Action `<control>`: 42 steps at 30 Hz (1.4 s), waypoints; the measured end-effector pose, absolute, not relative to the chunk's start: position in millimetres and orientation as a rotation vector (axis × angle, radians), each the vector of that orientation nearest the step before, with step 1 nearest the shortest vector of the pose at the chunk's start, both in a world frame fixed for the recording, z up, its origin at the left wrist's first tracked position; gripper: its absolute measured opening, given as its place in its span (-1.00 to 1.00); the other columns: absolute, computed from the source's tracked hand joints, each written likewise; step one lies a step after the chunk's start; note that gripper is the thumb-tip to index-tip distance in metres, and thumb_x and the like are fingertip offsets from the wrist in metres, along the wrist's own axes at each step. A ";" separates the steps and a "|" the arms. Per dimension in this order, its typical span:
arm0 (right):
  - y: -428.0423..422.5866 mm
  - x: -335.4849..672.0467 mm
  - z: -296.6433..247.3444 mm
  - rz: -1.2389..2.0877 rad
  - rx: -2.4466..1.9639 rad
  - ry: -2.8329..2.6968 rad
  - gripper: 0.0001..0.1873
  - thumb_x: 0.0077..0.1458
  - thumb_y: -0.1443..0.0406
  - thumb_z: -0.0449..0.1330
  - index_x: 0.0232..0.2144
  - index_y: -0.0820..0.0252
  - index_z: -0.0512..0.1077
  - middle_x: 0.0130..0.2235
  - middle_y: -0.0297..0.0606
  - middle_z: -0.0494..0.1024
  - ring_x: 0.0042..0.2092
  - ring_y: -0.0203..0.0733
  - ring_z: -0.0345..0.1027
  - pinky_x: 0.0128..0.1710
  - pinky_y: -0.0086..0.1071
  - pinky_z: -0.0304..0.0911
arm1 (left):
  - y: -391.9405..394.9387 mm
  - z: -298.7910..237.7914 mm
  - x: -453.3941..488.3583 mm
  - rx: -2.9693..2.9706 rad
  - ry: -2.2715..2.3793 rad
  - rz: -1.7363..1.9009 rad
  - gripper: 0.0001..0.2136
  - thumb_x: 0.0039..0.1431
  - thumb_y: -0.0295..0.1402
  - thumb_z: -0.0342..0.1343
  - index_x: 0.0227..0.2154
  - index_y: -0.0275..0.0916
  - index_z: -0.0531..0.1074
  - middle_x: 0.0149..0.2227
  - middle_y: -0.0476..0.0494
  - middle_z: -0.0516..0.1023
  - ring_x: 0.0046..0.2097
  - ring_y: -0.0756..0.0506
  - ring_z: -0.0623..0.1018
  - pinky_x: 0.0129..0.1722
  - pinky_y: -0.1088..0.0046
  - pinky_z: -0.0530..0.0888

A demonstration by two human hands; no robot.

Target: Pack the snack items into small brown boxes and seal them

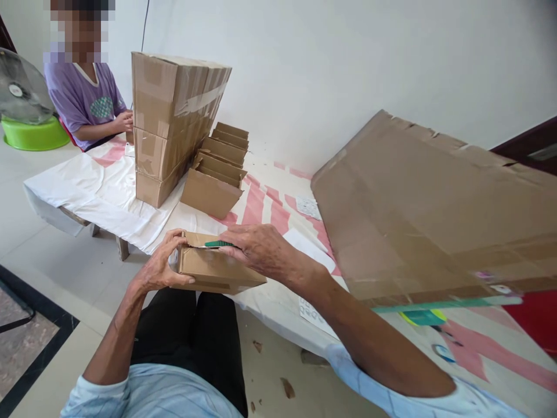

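A small brown cardboard box (217, 270) is at the table's near edge, just above my lap. My left hand (167, 261) grips its left end, thumb on the near side and fingers over the top corner. In my right hand (256, 247) is a green box cutter (213, 244), lying along the top of the box. The cutter's tip is too small to make out, and the right palm hides part of it. Beyond the box, a row of open cardboard boxes (213, 188) stands on the table.
Taped cartons (161, 128) are stacked at the back left. A large cardboard box (418, 215) fills the right side. A person (93, 101) sits at the far left, near a fan (21, 90). Blue tape (444, 353) lies on the tablecloth (100, 191) at right.
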State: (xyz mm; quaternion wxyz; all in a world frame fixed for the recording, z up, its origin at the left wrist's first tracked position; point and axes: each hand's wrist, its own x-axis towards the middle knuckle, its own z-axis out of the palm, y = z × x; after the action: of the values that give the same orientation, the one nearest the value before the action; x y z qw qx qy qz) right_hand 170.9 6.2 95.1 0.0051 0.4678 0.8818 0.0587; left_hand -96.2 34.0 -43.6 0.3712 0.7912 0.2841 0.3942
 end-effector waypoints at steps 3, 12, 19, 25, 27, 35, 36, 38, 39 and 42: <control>12.9 161.9 102.2 0.224 1.395 2.696 -0.80 0.46 0.19 0.21 -0.14 0.13 0.60 -0.23 -0.20 0.69 -0.25 -0.12 0.54 -0.41 -0.34 0.00 | 35.7 -44.4 -98.1 2.031 0.740 0.997 -0.24 -0.03 -0.14 0.57 0.23 -0.08 0.39 0.42 -0.39 0.25 0.46 -0.46 0.30 0.41 -0.11 0.35; 3.6 251.3 109.2 0.096 1.544 2.625 -0.68 0.46 0.17 0.14 -0.28 0.08 0.62 -0.28 -0.18 0.66 -0.29 -0.13 0.50 -0.38 -0.32 0.11 | 43.4 -46.8 -102.5 2.012 0.720 1.001 -0.24 -0.02 -0.21 0.57 0.24 -0.08 0.39 0.40 -0.37 0.22 0.45 -0.46 0.29 0.40 -0.18 0.36; -31.5 333.4 41.2 -0.295 2.500 2.597 -0.58 0.34 0.00 0.12 -0.10 0.13 0.62 -0.14 -0.07 0.70 -0.18 0.03 0.54 -0.17 -0.15 0.39 | 48.5 -36.0 -104.6 2.044 0.708 0.901 -0.03 0.00 -0.22 0.53 0.47 0.03 0.20 0.42 -0.32 0.17 0.45 -0.47 0.27 0.37 -0.15 0.41; -27.5 306.8 -78.4 -0.256 2.921 2.419 -0.62 0.19 0.07 0.07 -0.25 0.17 0.58 -0.26 -0.02 0.67 -0.25 0.05 0.54 -0.24 -0.16 0.44 | 52.3 -23.8 -105.0 2.094 0.767 0.791 0.10 -0.04 -0.22 0.51 0.53 0.03 0.05 0.48 -0.35 0.11 0.48 -0.52 0.21 0.32 -0.19 0.44; -21.5 301.1 -91.1 -0.263 2.941 2.459 -0.61 0.23 0.06 0.05 -0.24 0.17 0.57 -0.27 -0.05 0.66 -0.24 0.04 0.55 -0.23 -0.16 0.47 | 52.5 -21.3 -105.2 2.089 0.781 0.776 0.12 -0.03 -0.24 0.51 0.55 0.04 0.00 0.50 -0.35 0.09 0.49 -0.52 0.19 0.32 -0.19 0.44; -12.9 256.9 -10.0 -0.161 2.423 3.047 -0.70 0.44 0.15 0.11 -0.02 0.12 0.58 0.00 -0.05 0.65 0.07 0.05 0.52 0.12 -0.04 0.45 | 60.5 -18.3 -101.2 2.052 0.762 0.771 0.15 -0.03 -0.17 0.54 0.56 -0.01 0.00 0.50 -0.39 0.09 0.49 -0.53 0.19 0.35 -0.22 0.41; -14.2 246.4 1.7 -0.185 2.242 3.101 -0.73 0.41 0.16 0.17 0.01 0.12 0.57 0.01 -0.07 0.65 0.07 0.05 0.52 0.12 -0.05 0.45 | 60.9 -18.1 -100.3 2.045 0.764 0.774 0.15 -0.03 -0.15 0.54 0.56 -0.02 0.00 0.50 -0.39 0.09 0.49 -0.53 0.20 0.35 -0.22 0.41; -18.5 228.1 18.6 -0.174 1.984 3.120 -0.72 0.36 0.18 0.28 0.05 0.14 0.56 0.01 -0.07 0.65 0.05 0.05 0.53 0.09 -0.06 0.46 | 60.8 -18.3 -99.0 2.032 0.767 0.783 0.15 -0.03 -0.12 0.54 0.55 -0.03 0.01 0.51 -0.40 0.08 0.49 -0.53 0.19 0.34 -0.22 0.42; -21.7 221.2 23.6 -0.130 1.919 3.122 -0.71 0.34 0.20 0.31 0.05 0.15 0.56 0.01 -0.06 0.65 0.05 0.05 0.53 0.07 -0.07 0.47 | 60.6 -18.8 -98.7 2.026 0.767 0.786 0.15 -0.03 -0.11 0.54 0.55 -0.03 0.01 0.51 -0.40 0.08 0.49 -0.54 0.19 0.34 -0.23 0.42; -37.7 209.3 26.3 0.159 1.867 3.178 -0.85 0.36 0.29 0.28 -0.05 0.18 0.56 -0.05 -0.06 0.65 0.01 0.03 0.53 0.00 -0.14 0.45 | 60.5 -22.2 -99.2 2.017 0.769 0.786 0.15 -0.04 -0.09 0.54 0.55 -0.02 0.01 0.52 -0.39 0.08 0.50 -0.53 0.18 0.35 -0.24 0.41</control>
State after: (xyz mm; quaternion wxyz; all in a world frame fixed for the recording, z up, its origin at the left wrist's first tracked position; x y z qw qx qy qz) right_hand 209.3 -37.7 26.3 -0.2706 0.4871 0.8293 0.0416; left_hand -99.2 60.5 -22.2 0.4097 0.8009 0.3053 0.3122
